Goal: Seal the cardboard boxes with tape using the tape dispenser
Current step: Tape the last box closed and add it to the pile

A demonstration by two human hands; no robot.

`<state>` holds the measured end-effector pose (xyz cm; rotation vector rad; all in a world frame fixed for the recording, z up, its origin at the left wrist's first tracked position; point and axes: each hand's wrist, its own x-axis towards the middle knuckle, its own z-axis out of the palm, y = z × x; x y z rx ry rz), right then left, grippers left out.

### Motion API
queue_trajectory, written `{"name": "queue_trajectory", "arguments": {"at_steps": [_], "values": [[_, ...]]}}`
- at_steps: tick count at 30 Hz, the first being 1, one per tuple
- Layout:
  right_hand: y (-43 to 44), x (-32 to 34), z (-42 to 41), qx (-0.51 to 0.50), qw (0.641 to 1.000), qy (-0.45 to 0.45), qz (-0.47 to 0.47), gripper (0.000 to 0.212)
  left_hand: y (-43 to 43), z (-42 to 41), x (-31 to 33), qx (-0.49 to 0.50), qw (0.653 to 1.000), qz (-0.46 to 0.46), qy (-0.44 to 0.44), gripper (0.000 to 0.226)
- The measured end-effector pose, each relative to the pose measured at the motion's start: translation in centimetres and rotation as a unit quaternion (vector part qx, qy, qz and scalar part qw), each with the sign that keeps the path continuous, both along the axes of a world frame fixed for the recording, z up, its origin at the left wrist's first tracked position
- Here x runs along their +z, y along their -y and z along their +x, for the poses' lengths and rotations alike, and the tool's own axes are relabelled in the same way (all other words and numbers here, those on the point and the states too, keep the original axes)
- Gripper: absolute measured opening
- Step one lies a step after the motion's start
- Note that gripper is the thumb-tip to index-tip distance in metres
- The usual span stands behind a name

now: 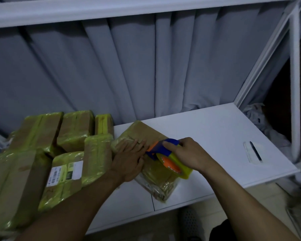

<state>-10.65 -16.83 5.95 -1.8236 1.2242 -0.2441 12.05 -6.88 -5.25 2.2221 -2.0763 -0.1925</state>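
Observation:
A flat cardboard box (146, 132) wrapped in yellowish tape lies on the white shelf board (215, 136) at the middle. My left hand (129, 159) rests flat on its top, fingers spread and pressing down. My right hand (192, 154) grips a blue and orange tape dispenser (161, 148) with a yellow-tinted tape roll (176, 166). The dispenser's front sits on the box right beside my left fingertips.
Several taped cardboard boxes (73, 131) are piled at the left, one with a white shipping label (66, 173). A small white label (252, 152) lies on the board at the right. A grey curtain (129, 66) hangs behind, and a white frame post (294, 84) stands at the right.

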Motion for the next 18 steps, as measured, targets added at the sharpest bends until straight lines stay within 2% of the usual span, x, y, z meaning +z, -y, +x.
{"name": "queue_trajectory", "arguments": {"at_steps": [8,13,18], "values": [[-0.7,1.0,-2.8,0.012,0.999,0.02,0.026,0.061,0.5,0.4,0.3,-0.008,1.0,0.01,0.004,0.065],[-1.1,0.7,-5.3,0.001,0.999,0.015,0.05,0.05,0.5,0.5,0.6,-0.017,1.0,0.006,0.018,0.06],[-1.0,-0.4,-5.0,-0.015,0.998,0.012,0.057,0.056,0.4,0.7,0.8,-0.02,1.0,-0.007,0.013,0.057]]}}
